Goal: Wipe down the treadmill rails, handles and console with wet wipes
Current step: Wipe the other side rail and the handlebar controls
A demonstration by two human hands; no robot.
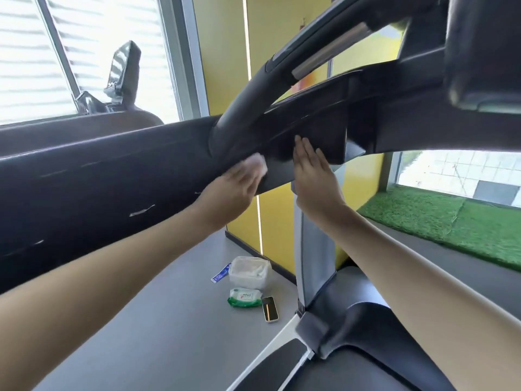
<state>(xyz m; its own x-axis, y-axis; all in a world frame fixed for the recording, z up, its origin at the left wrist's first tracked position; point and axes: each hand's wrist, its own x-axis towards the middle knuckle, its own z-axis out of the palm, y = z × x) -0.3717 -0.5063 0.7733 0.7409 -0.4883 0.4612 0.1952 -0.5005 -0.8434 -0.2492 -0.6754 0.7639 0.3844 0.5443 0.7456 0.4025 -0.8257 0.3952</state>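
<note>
On my feed the long rail [98, 179] from 9 o'clock is near-black with a few pale scuff streaks. The wipe [60, 162] at centre is plain white. The curved handle [245, 108] above it is dark grey, with a brushed-silver strip [329, 49] at 1 o'clock. Wall panels [222, 52] at 12 are bright yellow, and the blinds [25, 52] at 10 are white with grey stripes. The turf [451, 215] at 3 is grass green. The floor [169, 306] is flat grey. At 6 there's a green-and-white wipes pack [244, 297], a milky see-through tub [249, 270], a blue-and-white sachet [221, 273], and a phone [270, 309] with a black screen and pale yellow edge.
</note>
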